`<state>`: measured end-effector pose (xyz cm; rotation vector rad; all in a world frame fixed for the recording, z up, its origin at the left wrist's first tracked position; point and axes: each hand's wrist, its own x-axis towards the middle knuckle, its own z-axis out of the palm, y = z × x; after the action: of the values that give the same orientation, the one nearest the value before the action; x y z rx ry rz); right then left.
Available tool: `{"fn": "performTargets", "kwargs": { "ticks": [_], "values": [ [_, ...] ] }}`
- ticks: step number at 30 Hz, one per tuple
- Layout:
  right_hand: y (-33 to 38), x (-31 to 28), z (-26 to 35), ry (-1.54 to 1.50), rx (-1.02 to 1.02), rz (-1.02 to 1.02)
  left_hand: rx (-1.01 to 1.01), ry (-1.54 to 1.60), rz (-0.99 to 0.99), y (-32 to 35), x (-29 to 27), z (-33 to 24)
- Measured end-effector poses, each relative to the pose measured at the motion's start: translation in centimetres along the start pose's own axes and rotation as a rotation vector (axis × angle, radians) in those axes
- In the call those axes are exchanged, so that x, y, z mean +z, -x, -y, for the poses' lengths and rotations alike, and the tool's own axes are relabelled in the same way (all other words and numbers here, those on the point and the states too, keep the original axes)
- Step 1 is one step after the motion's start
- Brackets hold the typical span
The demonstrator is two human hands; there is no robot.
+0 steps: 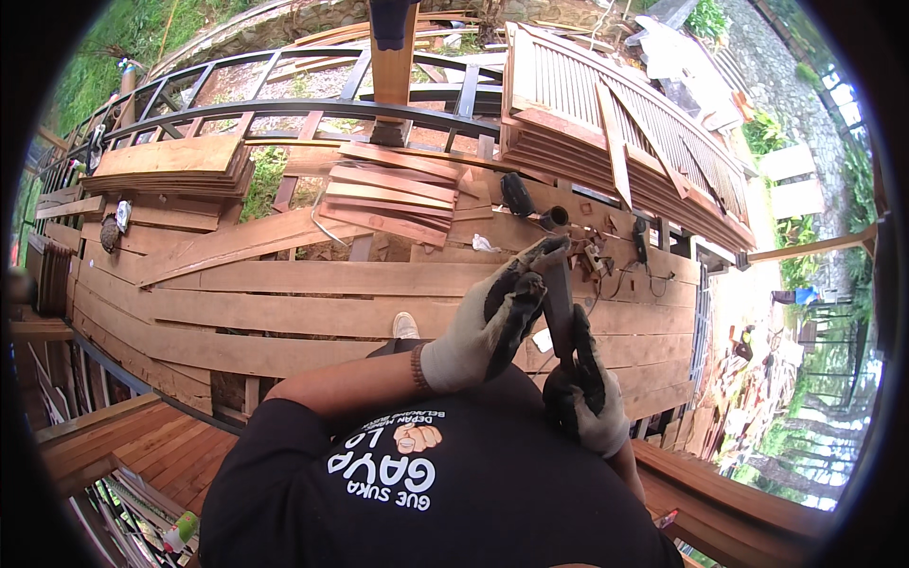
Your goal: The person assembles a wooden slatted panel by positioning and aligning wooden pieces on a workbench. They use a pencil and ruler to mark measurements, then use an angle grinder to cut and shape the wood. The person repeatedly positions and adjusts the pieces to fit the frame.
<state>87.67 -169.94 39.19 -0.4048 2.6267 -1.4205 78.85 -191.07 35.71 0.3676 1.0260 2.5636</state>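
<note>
A dark, flat bar (559, 308) is held up in front of my chest, running from my left fingers down to my right hand. My left hand (502, 312), in a white glove with black fingers and palm, is closed around its upper end. Lower and to the right, my right hand (589, 402), gloved alike, grips the lower end with the thumb laid along it. What kind of bar it is I cannot make out. Beneath both hands lie brown deck boards (312, 317).
Short boards (393, 189) are piled ahead, with a longer board stack (170, 166) to the left. Slatted wooden panels (625, 123) lie stacked at the far right. Corded power tools (597, 256) and wood scraps sit beyond my hands. Gaps show between deck boards. A post (390, 76) rises ahead.
</note>
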Motion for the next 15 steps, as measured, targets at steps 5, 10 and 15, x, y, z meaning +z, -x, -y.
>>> {"fn": "performTargets", "kwargs": {
  "ticks": [5, 10, 15],
  "values": [
    [-0.4, 0.4, 0.4, -0.122, 0.22, 0.025, -0.048, 0.054, -0.039, 0.5, -0.3, 0.3],
    [-0.2, 1.0, -0.8, 0.031, 0.001, 0.002, -0.046, 0.177, -0.093, 0.4, -0.1, 1.1],
    [-0.6, 1.2, 0.1, 0.054, 0.083, -0.036, -0.068, 0.256, -0.138, 0.3, -0.3, 2.0]
  ]
}}
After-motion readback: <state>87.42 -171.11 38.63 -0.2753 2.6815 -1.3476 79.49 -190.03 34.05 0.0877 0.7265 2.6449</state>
